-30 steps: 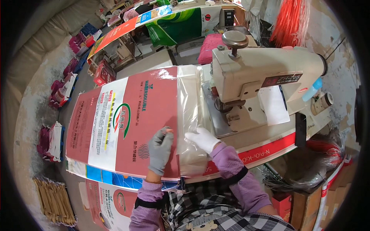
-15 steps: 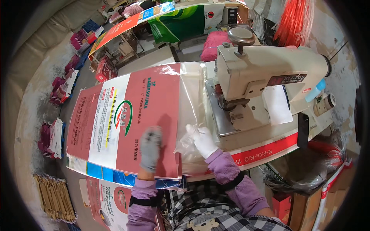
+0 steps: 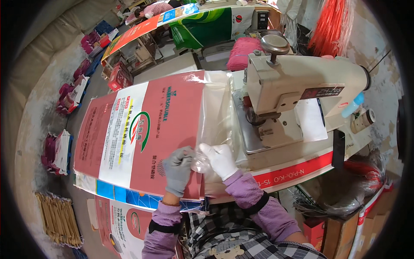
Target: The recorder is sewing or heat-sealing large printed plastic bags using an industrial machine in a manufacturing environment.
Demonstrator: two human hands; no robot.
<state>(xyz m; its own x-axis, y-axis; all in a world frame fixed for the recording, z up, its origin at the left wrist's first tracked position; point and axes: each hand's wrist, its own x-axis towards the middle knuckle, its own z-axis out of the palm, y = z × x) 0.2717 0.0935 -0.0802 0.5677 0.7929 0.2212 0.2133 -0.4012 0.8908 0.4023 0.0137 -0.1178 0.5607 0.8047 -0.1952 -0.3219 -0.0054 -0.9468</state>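
To the left of the sewing machine [image 3: 297,86], a red and white bag [image 3: 123,142] lies flat on a stack, its mouth side facing the machine. A clear plastic liner [image 3: 217,103] sticks out of that mouth and reaches close to the machine's metal base plate. The right hand [image 3: 221,162], in a white glove, is just left of the machine on its near side, thumb and fingers pinching a bunched fold of the liner. Farther left of the machine, the grey-gloved left hand [image 3: 179,170] is over the red edge of the bag, fingers curled toward that fold; whether they grip the film, I cannot tell. White paper [image 3: 311,121] lies under the machine's arm, a pink bundle [image 3: 243,52] sits behind its left end, and red strands [image 3: 332,30] hang behind it.
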